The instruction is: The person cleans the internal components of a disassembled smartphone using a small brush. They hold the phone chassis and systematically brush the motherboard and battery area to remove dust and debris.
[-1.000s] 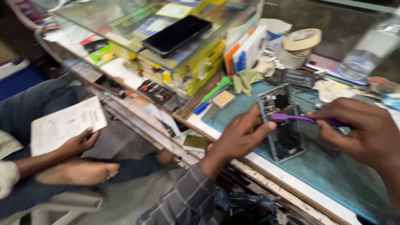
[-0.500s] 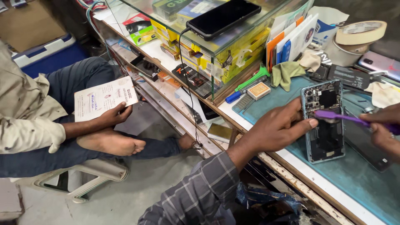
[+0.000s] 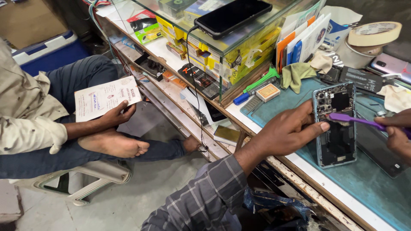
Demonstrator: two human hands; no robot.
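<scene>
An opened smartphone [image 3: 336,124], its back cover off and the circuit board and black battery exposed, is laid flat on a teal work mat [image 3: 368,184] at the right of the desk [image 3: 299,164]. Its left edge is steadied by the left hand [image 3: 287,132], whose grip is not closed around anything: the fingertips are pressed flat against the frame. A purple brush [image 3: 355,120] is held in the right hand [image 3: 398,132], at the right edge of the view, with the grip closed narrowly on the handle; the brush head is set on the upper part of the board.

Just beyond the phone, a black flat part [image 3: 361,79] and an olive cloth [image 3: 297,75] are seen, with a green-handled tool [image 3: 259,85] and a small orange box [image 3: 268,92] to the left. Farther right, a roll of tape [image 3: 374,34] is placed on a white tub.

At the far left of the desk a glass case [image 3: 239,47] filled with yellow boxes is found; a black phone [image 3: 233,17] with a cable attached is lying on its top.

On the floor side, at the left, another person is seated on a white stool [image 3: 85,179], and a printed paper [image 3: 107,98] is held in that person's hand [image 3: 117,117].
</scene>
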